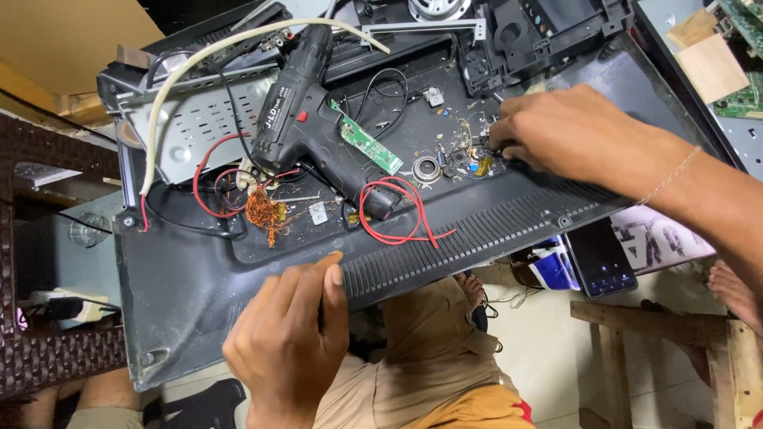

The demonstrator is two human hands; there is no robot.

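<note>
A large black plastic back cover [509, 226] lies across my lap like a tray. My left hand [290, 334] grips its near edge, thumb on top. My right hand [576, 135] reaches in from the right, its fingertips pinching among small loose electronic parts [465, 159] on the panel; what they hold is hidden. A black cordless drill [306, 119] lies on the panel's left half. Beside it are a small green circuit board [367, 144], red wires [397, 210] and a tangle of copper wire [262, 210].
A grey perforated metal chassis [191, 123] with a thick white cable [171, 95] sits at the back left. Black plastic housings [548, 36] lie behind. A phone [602, 258] rests at the right, near a wooden stool [675, 342]. Green circuit boards [743, 95] are at the far right.
</note>
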